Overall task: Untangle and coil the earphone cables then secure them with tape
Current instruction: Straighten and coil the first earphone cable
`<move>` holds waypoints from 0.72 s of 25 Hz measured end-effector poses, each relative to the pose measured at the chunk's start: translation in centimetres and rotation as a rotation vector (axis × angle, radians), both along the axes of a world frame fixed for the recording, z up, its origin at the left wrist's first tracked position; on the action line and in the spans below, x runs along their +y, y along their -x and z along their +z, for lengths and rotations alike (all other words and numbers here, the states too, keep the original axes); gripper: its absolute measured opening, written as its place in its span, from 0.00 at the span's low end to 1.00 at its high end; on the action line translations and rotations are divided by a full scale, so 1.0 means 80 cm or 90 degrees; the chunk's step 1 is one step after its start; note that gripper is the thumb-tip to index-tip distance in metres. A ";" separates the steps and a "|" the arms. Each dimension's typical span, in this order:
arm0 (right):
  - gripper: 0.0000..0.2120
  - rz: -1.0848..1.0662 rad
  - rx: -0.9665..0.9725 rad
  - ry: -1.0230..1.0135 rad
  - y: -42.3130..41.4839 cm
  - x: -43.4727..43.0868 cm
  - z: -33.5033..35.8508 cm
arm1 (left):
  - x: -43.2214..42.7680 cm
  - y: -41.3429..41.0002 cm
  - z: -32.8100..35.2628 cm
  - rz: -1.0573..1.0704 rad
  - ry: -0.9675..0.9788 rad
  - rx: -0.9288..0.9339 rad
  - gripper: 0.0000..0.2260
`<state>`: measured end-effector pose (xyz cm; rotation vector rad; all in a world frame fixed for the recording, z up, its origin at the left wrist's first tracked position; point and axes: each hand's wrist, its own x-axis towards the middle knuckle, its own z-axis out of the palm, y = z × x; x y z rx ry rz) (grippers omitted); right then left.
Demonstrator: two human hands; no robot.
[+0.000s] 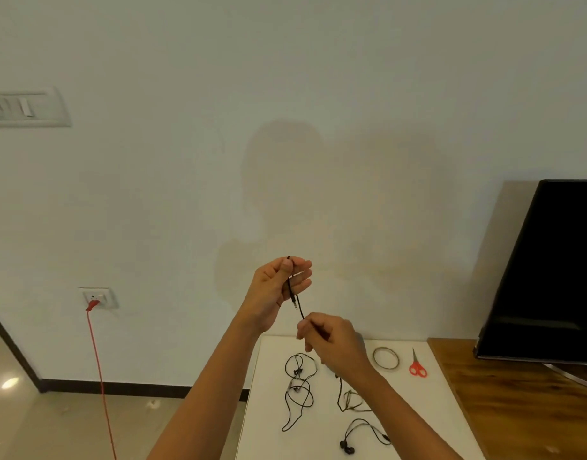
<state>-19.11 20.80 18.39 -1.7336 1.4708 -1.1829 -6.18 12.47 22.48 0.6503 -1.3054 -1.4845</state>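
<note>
Head view, starting at the left: a pale switch panel (26,107) sits high on the wall. Lower down, a white wall socket (98,297) takes a red plug (92,305), and its red cord (99,376) drops to the floor. None of that belongs to the job.

Towards the middle, the person's left hand (278,287) is raised in front of the wall. Its grip pinches a thin black earphone cable (301,313) between thumb and curled fingers, and the metal jack plug (294,302) hangs just below them. I'd say the plug end is held high so the rest can hang free and its loops fall open.

Just below and to the right, the right hand (335,343) pinches the same cable between thumb and forefinger, and the short stretch between the two hands runs straight. From under this hand the cable goes down to a loose tangle (348,398) on the white worktop (451,410). To me that looks like drawing the cable through the fingers to straighten it before coiling.

Left of that tangle a second black earphone set (298,390) lies in big loops. Nearer the person is a third set (361,436) with two earbuds showing. Both wait untouched.

Farther right, a thin roll of tape (386,358) and red-handled scissors (417,365) lie side by side by the far edge, handy for the securing step, which is not yet begun. Beyond them a wooden cabinet (517,393) carries a black screen (550,270).
</note>
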 end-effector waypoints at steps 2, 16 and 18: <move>0.10 0.027 -0.013 0.040 -0.002 0.010 0.016 | -0.004 -0.005 -0.010 0.006 0.027 -0.061 0.12; 0.08 0.011 -0.120 0.028 0.052 -0.081 0.069 | 0.029 0.001 0.015 -0.200 -0.057 -0.001 0.14; 0.09 -0.001 -0.175 -0.031 0.046 -0.076 0.041 | 0.024 0.004 0.019 -0.167 -0.053 0.035 0.14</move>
